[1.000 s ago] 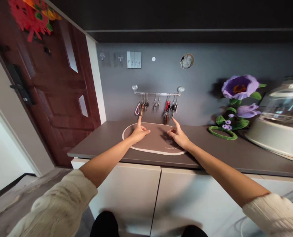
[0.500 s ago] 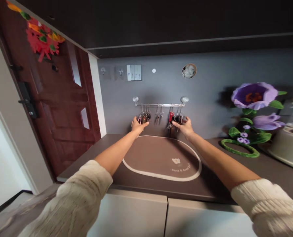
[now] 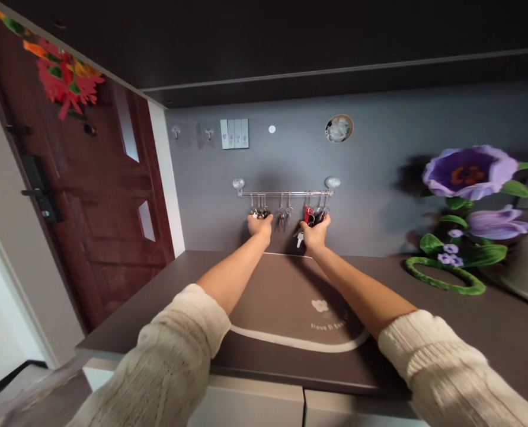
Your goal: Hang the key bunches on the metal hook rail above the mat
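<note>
A clear hook rail on the grey back wall carries several sets of keys. My left hand is closed round the left bunch of keys, which still hangs from its hooks and is mostly covered by my fingers. At the rail's right end, my right hand wraps round another bunch with a red key holder. A silver key sticks out below that hand. Between my hands, the middle keys hang untouched.
Below the rail, a brown mat with a pale border lies on the dark counter. Purple artificial flowers stand on the right. A dark shelf overhangs the counter; a red-brown door is at left.
Both hands have moved inward and closed on the left and right bunches of keys; before, their fingers were spread beside them. The view has shifted slightly.
</note>
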A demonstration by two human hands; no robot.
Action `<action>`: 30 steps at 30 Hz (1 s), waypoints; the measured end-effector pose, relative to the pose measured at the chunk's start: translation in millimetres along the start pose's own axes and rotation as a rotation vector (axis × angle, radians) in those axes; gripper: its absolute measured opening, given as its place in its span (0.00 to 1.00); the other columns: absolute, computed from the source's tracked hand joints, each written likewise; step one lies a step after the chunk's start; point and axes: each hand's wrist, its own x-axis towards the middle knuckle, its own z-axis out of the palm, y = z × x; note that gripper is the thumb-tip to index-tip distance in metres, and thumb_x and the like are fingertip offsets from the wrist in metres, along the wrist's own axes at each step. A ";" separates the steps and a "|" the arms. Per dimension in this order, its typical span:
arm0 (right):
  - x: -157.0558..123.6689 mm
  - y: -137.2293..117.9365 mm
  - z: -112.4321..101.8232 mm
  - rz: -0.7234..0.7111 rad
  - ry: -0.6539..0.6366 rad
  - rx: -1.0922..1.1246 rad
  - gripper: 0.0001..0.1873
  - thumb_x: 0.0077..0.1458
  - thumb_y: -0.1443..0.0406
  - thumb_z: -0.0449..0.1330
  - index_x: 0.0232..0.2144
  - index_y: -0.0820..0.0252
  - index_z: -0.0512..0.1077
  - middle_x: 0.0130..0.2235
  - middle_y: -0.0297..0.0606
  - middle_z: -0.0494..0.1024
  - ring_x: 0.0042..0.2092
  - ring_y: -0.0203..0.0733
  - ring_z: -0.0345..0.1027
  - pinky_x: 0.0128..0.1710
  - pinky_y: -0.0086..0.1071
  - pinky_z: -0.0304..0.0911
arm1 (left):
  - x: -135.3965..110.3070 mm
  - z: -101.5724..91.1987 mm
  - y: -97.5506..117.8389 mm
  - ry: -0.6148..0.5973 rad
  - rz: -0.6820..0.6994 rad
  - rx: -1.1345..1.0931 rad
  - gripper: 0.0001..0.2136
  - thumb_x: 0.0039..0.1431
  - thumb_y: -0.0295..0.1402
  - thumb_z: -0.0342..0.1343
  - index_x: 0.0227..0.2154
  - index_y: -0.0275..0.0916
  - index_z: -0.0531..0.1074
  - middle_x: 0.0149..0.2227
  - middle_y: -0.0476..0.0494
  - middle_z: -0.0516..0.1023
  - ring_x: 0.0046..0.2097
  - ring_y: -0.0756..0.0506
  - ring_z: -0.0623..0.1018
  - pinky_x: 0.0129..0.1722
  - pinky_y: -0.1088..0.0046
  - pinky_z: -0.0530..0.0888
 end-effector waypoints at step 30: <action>15.2 -74.8 -27.4 -0.148 -0.189 0.021 0.31 0.42 0.68 0.57 0.51 0.55 0.56 0.45 0.39 0.69 0.41 0.39 0.66 0.42 0.36 0.64 | -11.4 -47.5 110.2 -0.579 0.133 0.186 0.07 0.43 0.19 0.57 0.22 0.32 0.64 0.15 0.49 0.67 0.21 0.51 0.73 0.22 0.78 0.71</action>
